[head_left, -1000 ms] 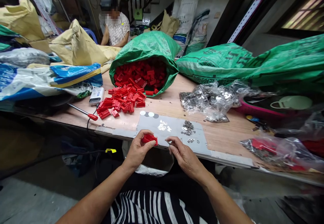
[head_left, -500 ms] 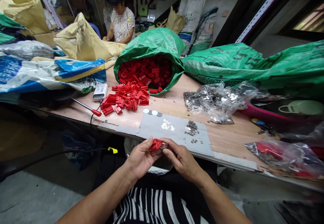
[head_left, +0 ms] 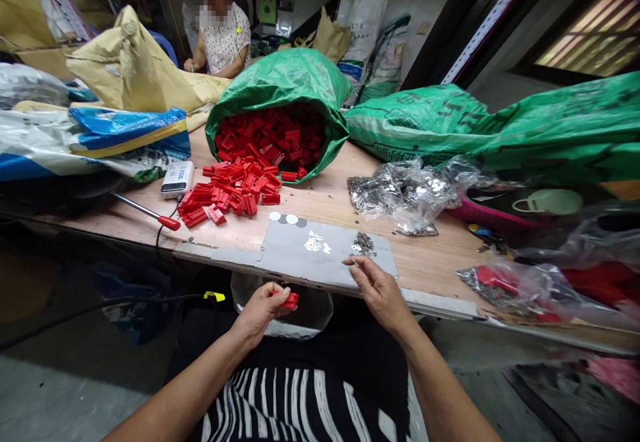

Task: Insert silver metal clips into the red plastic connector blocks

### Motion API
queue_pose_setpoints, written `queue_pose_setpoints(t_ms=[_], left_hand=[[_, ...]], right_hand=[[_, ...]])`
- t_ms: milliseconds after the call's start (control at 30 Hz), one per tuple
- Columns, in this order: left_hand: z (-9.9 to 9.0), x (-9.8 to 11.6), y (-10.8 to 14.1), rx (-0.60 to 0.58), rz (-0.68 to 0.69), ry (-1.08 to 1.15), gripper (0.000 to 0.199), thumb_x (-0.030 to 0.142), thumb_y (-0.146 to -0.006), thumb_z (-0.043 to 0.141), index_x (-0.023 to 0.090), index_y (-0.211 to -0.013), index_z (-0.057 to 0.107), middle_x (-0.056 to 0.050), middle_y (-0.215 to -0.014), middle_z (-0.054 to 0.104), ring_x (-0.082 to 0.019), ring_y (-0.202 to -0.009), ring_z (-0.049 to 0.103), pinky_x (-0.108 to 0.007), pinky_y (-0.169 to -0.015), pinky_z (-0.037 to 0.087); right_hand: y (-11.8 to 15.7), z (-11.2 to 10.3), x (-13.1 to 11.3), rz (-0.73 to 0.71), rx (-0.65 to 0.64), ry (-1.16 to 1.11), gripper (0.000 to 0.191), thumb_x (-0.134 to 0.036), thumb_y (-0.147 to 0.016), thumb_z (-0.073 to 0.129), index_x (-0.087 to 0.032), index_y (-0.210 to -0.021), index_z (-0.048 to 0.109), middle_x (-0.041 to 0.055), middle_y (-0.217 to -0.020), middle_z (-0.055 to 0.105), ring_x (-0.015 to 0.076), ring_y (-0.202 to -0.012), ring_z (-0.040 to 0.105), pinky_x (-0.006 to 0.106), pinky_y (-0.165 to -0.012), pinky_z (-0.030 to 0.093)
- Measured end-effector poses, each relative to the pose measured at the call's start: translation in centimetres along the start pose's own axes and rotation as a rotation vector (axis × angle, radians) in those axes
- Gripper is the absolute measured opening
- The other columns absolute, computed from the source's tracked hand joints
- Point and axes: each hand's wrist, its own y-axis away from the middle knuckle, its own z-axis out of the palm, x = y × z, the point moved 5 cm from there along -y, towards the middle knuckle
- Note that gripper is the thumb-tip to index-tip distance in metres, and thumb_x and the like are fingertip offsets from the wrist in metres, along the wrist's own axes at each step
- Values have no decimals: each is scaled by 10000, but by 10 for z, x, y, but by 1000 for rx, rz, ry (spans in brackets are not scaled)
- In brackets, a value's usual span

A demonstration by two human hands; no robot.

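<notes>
My left hand point(head_left: 263, 313) is closed round a red plastic part point(head_left: 289, 300), held low in front of the table edge. My right hand point(head_left: 377, 289) is over the front of the grey mat point(head_left: 285, 255), thumb and fingertips drawn together in a pinch. Anything between those fingertips is too small to make out. Just beyond it lies a heap of small dark metal pieces point(head_left: 364, 243). Left of that heap, flat silvery-white pieces point(head_left: 315, 242) are scattered on the mat.
A green sack point(head_left: 285, 75) spills red parts point(head_left: 230, 189) onto the table. Beside them are a white device point(head_left: 177, 179) and a red-handled tool point(head_left: 165, 221). Clear bags of metal pieces point(head_left: 405, 192) lie right. Below the table edge is a pale bag point(head_left: 310, 319). A person point(head_left: 223, 39) sits across.
My hands have moved apart. The left went slightly left and down with the red part; the right left that part and moved right, over the mat. The camera view shifted too.
</notes>
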Motion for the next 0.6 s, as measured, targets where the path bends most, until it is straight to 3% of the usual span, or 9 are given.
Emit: queue_pose_setpoints(t_ms=[100,200,300,433,533,600], left_hand=[[-13,-18,-15,39,22,-154,263,384,-654,693,157,-703,567,-13,-663,622,-162,-664,610,-313,-710,472],[-20,-26,-25,59,79,-293,132,257,-623,670,156,-690,620,-3,-652,619,-166,-683,579,-289,-706,431],[-21,-27,-32,73,134,-431,55,184,-613,640,179,-668,645,4,-646,632,-182,-711,579,-295,-731,416],[-16,-24,-31,71,190,-554,183,152,-625,633,223,-784,691,-12,-730,698,-223,-796,624,-329,-795,423],[-10,-13,-22,53,239,-586,290,171,-640,661,244,-917,705,-47,-882,731,-260,-942,629,-362,-877,416],[-4,0,-14,25,266,-588,238,198,-649,676,238,-881,712,-55,-926,733,-256,-963,629,-355,-880,432]], right_hand=[[-2,-27,27,54,130,139,237,-389,-885,477,-201,-944,609,25,-822,666,169,-709,598,269,-666,430],[-3,-38,43,42,107,253,183,-327,-862,494,-199,-911,614,51,-912,674,200,-841,614,311,-764,440],[-3,-36,49,19,74,294,183,-295,-857,489,-202,-939,623,58,-956,662,204,-880,606,337,-806,451],[-6,-28,45,-35,49,294,186,-274,-858,493,-205,-956,635,63,-972,653,202,-886,606,347,-825,464],[-9,-25,41,-71,15,283,190,-274,-863,487,-212,-964,636,65,-983,654,204,-879,613,342,-799,477],[-10,-24,42,-77,-15,284,200,-289,-868,477,-220,-964,638,67,-991,659,209,-876,621,342,-779,483]])
